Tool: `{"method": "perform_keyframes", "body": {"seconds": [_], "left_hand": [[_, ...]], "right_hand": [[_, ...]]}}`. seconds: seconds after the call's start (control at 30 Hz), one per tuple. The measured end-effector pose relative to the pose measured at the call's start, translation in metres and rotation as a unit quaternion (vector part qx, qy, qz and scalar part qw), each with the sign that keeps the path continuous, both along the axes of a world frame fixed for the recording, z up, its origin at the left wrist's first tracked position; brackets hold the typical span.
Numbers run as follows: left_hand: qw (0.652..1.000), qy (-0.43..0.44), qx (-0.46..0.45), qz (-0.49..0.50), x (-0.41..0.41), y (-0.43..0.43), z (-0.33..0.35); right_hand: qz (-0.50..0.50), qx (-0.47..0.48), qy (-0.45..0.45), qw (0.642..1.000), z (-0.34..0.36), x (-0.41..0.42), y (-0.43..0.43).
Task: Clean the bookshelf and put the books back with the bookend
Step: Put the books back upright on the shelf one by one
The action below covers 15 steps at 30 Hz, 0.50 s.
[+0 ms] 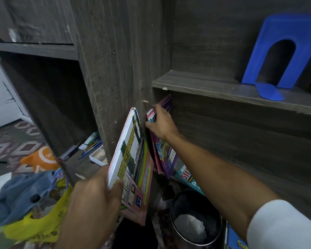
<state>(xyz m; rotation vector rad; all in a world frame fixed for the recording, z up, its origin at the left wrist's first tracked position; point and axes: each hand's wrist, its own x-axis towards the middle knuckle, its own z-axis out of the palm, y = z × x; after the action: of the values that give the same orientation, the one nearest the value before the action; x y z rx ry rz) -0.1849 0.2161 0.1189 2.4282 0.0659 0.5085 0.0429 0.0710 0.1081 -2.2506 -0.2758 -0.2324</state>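
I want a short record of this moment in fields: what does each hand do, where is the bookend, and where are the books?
left hand: grips pink books, held upright in front of the shelf divider
right hand: grips the top of the standing books in the lower right compartment
bookend: blue, upright on the upper shelf, no book beside it
floor: dark round bin below the right arm; yellow bag at the left

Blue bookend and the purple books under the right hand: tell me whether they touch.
Apart. In the head view the blue bookend stands on the upper shelf; the purple books stand below that board.
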Motion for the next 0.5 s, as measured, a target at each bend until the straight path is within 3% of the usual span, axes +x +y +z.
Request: {"method": "perform_keyframes", "body": {"seconds": [0.5], "left_hand": [[1.000,0.010,0.012,0.002,0.008,-0.015,-0.014]], "right_hand": [[0.002,-0.003,-0.045,0.999,-0.003,-0.005,-0.045]]}}
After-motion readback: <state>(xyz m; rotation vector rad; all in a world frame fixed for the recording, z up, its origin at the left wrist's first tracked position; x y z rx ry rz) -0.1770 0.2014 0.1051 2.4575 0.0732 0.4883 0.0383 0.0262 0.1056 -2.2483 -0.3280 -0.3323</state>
